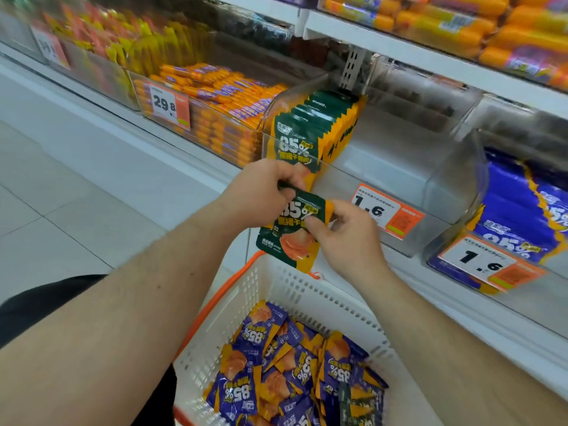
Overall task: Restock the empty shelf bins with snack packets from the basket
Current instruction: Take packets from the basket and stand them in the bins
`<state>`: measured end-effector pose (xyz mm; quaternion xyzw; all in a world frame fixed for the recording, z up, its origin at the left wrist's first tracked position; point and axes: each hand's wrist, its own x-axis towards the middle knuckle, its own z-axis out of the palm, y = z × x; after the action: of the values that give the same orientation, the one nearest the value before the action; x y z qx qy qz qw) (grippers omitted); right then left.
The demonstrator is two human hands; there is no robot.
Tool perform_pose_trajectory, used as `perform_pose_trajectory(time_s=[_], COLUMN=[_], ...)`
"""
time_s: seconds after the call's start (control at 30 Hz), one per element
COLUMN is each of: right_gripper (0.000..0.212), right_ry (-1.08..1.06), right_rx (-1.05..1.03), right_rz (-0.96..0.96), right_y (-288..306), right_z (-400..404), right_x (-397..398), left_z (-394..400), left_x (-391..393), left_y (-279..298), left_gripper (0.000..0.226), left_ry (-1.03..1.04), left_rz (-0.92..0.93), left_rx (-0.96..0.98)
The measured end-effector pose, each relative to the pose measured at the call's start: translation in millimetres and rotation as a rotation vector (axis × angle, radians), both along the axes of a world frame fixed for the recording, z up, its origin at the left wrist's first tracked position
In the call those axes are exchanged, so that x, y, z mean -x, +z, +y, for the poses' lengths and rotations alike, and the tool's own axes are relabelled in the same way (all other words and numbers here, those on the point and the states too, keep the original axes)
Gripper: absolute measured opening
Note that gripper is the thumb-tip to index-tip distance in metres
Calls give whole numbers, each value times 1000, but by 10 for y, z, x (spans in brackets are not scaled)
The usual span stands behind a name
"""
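Holding: green packet (292, 229), your left hand (261, 195) pinches top, right hand (344, 238) pinches side, above basket (276, 290).
Next: slide pkt upright behind row in clear bin (384, 179), front facing you.

Both hands (264, 195) (347, 238) pinch green packet (292, 229) above basket (295, 290).

Both bare forearms reach forward, the hands close together. Left hand (261, 192) has fingers curled in a pinch; right hand (347, 238) pinches with thumb and fingertips, wrist bent.
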<state>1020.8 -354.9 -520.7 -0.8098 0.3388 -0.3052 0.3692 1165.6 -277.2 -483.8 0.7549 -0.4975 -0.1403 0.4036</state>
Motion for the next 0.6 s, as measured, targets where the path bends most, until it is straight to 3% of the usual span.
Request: perform_pose_trajectory(time_s=[0.07,0.13,0.23,0.33,0.5,0.6], right_gripper=[34,35,36,22,11,26], right_ry=[-25,-59,-87,-125,-191,-198], right_rx=[58,141,266,335,365,374], right_rz=[-23,-112,-260,-340,-242,-93], right_y=[145,335,642,803,752,616], right_z=[-90,-188,-280,-355,-484,-526], right_x=[-75,-133,-183,-279,-458,-576], left_z=[-7,4,39,44,30,28], left_x=[-54,-134,-217,-218,-172,-144], left_y=[2,30,71,48,9,-7], left_gripper=[16,30,44,37,43,41], left_ry=[101,245,337,329,295,273], left_rz=[33,80,187,210,138,114], left_rx=[128,214,210,161,77,63])
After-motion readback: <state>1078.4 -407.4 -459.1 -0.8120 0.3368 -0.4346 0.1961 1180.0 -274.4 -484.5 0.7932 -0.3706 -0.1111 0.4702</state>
